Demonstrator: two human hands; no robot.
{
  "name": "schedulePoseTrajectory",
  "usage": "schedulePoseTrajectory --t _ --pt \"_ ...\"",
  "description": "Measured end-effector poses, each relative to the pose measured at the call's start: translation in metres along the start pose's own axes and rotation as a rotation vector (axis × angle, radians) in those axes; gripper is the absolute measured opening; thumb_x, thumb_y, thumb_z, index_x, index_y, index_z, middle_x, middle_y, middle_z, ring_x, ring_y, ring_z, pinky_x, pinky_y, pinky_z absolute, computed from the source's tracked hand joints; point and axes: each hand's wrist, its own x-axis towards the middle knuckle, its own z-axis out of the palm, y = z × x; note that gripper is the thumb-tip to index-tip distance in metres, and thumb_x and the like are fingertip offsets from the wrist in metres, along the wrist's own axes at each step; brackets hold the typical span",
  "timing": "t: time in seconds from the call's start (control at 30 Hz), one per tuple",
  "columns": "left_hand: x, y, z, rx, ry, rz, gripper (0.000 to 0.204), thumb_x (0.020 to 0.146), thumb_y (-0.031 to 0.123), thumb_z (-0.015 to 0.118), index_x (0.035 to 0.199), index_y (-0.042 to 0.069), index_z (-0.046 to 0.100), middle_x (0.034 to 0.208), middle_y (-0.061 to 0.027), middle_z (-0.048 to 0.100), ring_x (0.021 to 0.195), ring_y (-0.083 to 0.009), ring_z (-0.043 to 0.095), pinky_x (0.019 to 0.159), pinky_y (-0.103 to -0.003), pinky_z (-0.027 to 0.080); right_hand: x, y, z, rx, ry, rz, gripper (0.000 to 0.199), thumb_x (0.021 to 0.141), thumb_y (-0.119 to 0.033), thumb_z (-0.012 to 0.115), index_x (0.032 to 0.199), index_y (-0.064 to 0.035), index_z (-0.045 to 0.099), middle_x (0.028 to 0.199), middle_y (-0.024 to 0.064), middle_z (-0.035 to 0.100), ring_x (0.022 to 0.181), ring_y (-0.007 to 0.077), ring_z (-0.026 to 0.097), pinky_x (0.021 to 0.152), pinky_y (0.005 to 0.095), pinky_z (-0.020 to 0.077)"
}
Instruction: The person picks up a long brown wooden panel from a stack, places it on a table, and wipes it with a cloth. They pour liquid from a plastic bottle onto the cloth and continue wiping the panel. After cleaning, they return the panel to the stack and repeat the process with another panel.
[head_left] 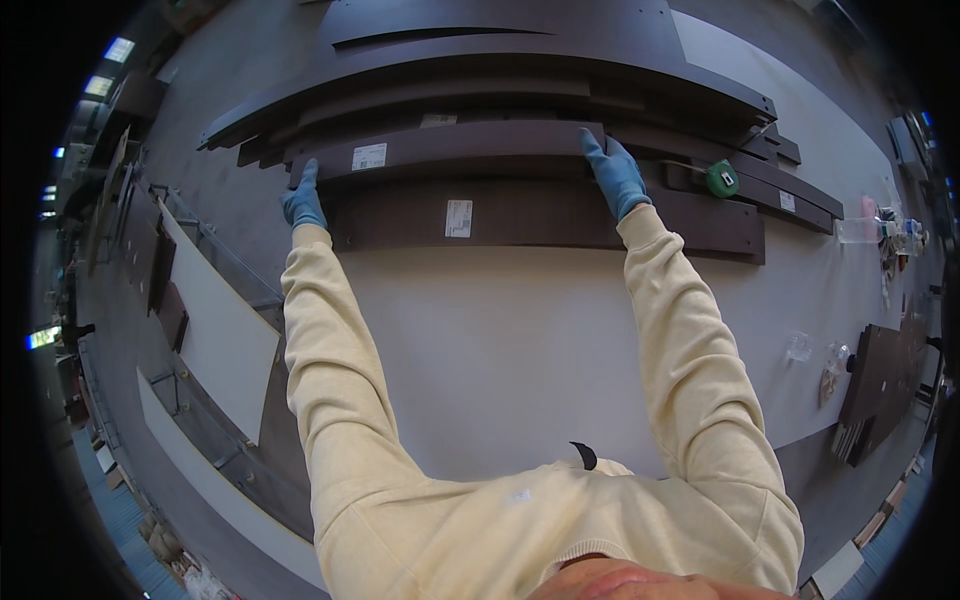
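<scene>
A long dark brown board (470,145) with a white label lies across the far side of the white table, between my two gloved hands. My left hand (304,203), in a blue glove, grips the board's left end with the thumb along the top. At its right end, my right hand (615,175) is closed around the board in the same way. Just nearer to me lies another brown board (560,218) with its own label. A green tape measure (722,179) rests on the boards to the right of my right hand. My fingers beneath the board are hidden.
Several more brown boards (480,68) are stacked at the far side of the white table (500,350). Clear plastic items (798,347) sit at the right, near more brown panels (880,385). On the left stand metal-framed racks with a pale panel (220,330).
</scene>
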Motion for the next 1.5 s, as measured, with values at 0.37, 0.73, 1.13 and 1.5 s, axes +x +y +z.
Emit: schedulePoseTrajectory --t 0.37,0.73,1.13,1.5 --pt "0.014 -0.015 -0.007 -0.589 -0.329 -0.081 0.062 0.084 0.032 0.088 0.135 0.002 0.07 0.131 -0.0107 0.07 0.119 -0.0263 0.062 0.104 -0.041 0.048 0.008 -0.004 0.007 -0.016 -0.015 0.117 0.085 0.089 -0.068 0.071 0.138 0.0013 0.066 0.134 0.0217 0.07 0.124 0.0356 0.066 0.108 0.0424 0.0503" --pt "0.016 0.016 0.004 0.007 0.004 0.073 0.078 0.087 0.052 0.083 0.141 -0.001 0.064 0.139 -0.021 0.068 0.125 -0.0339 0.066 0.109 -0.04 0.05 0.025 0.009 -0.006 -0.278 0.56 -0.182 0.077 0.092 -0.064 0.07 0.134 0.0013 0.066 0.135 0.0254 0.066 0.126 0.0402 0.064 0.11 0.0466 0.05" --pt "0.021 0.085 0.053 0.557 -0.187 0.385 0.105 0.089 0.079 0.059 0.164 0.007 0.039 0.16 -0.0219 0.052 0.148 -0.0399 0.05 0.127 -0.052 0.024 0.144 0.062 -0.084 -0.598 0.496 0.011 0.093 0.089 -0.077 0.06 0.145 -0.0026 0.061 0.141 0.0271 0.066 0.134 0.0445 0.061 0.113 0.0504 0.0473" --pt "0.01 0.093 0.054 0.724 -0.206 0.363 0.108 0.09 0.084 0.052 0.169 0.013 0.03 0.163 -0.0216 0.048 0.151 -0.0464 0.043 0.129 -0.058 0.016 0.163 0.044 -0.128 -0.57 0.14 0.092 0.098 0.085 -0.071 0.071 0.141 0.0082 0.062 0.146 0.0327 0.06 0.138 0.0435 0.057 0.114 0.046 0.0455"
